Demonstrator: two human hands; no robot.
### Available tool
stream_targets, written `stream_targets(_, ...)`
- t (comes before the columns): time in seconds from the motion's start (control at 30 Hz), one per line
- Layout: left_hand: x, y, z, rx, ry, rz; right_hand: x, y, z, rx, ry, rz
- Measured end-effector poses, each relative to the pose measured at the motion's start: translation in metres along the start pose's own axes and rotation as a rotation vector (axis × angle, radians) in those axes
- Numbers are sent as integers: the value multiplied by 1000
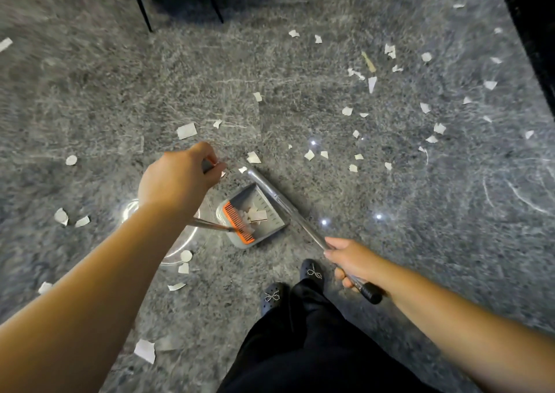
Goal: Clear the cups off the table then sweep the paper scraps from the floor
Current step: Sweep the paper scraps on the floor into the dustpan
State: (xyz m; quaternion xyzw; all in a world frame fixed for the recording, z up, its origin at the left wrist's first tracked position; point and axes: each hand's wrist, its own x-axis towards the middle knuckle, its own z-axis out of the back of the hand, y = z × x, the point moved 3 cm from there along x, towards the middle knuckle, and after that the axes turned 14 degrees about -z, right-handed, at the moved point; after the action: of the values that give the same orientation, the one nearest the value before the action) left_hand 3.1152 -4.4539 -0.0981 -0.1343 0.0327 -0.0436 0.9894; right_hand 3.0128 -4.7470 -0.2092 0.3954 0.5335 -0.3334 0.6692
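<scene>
Sweeping step: L hand (177, 179) grips pan (255, 215) handle, R hand (350, 260) grips broom (288, 209); next, scraps (348, 110) beyond pan.

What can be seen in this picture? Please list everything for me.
paper scraps: many, white, scattered over the floor, thickest at upper right; a few in the dustpan
dustpan: one, grey with an orange comb edge, on the floor at centre
dustpan handle: one, metal, rising under the left arm
broom handle: one, silver with black end, slanting across the dustpan
floor: grey, speckled, glossy
chair legs: two, black, top left
shoes: two, black with bows, bottom centre
left hand: grips something thin
right hand: grips the broom handle
</scene>
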Motion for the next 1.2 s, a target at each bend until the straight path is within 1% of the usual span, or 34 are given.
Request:
stream_targets(0.13, -7, 11, 8, -18, -37, 75, 3, 17, 24, 58, -62, 8)
stream_targets(0.3, -9, 16, 9, 14, -71, 191, 16, 56, 51, -1, -116, 44)
stream_targets(0.47, -2, 26, 7, 16, -91, 245, 43, 89, 58, -27, -122, 32)
stream_targets(0.57, 0, 25, 3, 17, -96, 284, 57, 104, 49, -111, -112, 26)
stream_targets(0.73, 4, 18, -3, 21, -89, 274, 75, 118, 26, -355, -82, 29)
stream_targets(0.9, 3, 20, -4, 18, -75, 286, 79, 109, 12, -526, -66, 20)
stream_targets(1.03, -5, 22, -3, 20, -80, 295, 70, 81, 20, -668, -89, 26)
stream_targets(1.1, -12, 22, -3, 30, -82, 299, 67, 65, 26, -733, -111, -1)
stream_targets(1.2, -23, 23, -4, 28, -98, 295, 67, 45, 29, -705, -129, -46)
